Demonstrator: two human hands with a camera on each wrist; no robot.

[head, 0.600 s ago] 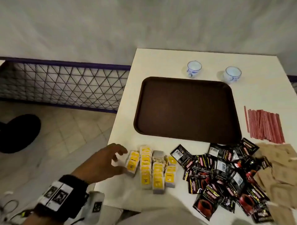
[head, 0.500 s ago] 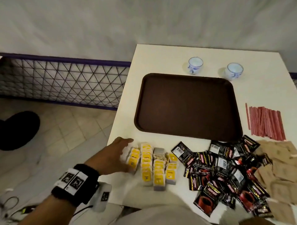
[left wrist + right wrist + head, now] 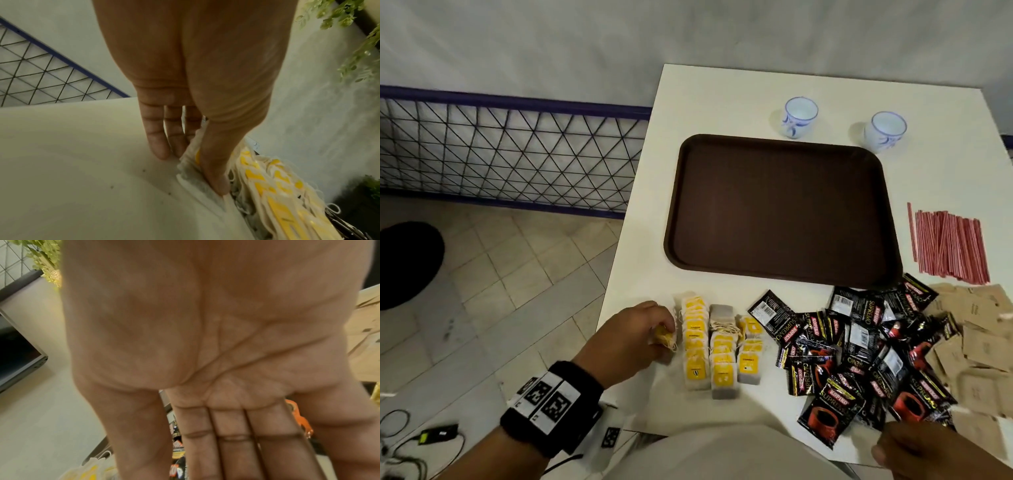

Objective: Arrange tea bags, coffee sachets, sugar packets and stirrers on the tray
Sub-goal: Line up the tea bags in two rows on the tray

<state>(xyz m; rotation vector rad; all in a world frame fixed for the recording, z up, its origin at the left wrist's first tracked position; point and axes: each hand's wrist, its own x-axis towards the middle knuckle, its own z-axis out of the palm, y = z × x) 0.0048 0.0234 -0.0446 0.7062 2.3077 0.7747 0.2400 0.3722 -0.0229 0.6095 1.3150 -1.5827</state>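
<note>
Rows of yellow-tagged tea bags (image 3: 717, 346) lie at the table's front left. My left hand (image 3: 666, 330) pinches the leftmost small stack of tea bags (image 3: 663, 338) between thumb and fingers; the left wrist view shows that stack (image 3: 197, 183) held by my left hand (image 3: 191, 162), still resting on the table. The brown tray (image 3: 777, 209) lies behind with nothing on it. Black coffee sachets (image 3: 859, 349) are heaped to the right, with brown sugar packets (image 3: 983, 342) and red stirrers (image 3: 948, 246) beyond. My right hand (image 3: 928, 452) hovers low at the front right, fingers (image 3: 236, 443) straight, holding nothing.
Two white-and-blue cups (image 3: 800, 116) (image 3: 885, 131) stand behind the tray. The table's left edge (image 3: 616, 260) drops to a tiled floor with a wire fence (image 3: 510, 150). Cables and a small device (image 3: 438, 433) lie on the floor.
My left hand has slid right onto the leftmost tea bag stack and closed its fingers on it. My right hand has come into view at the bottom right.
</note>
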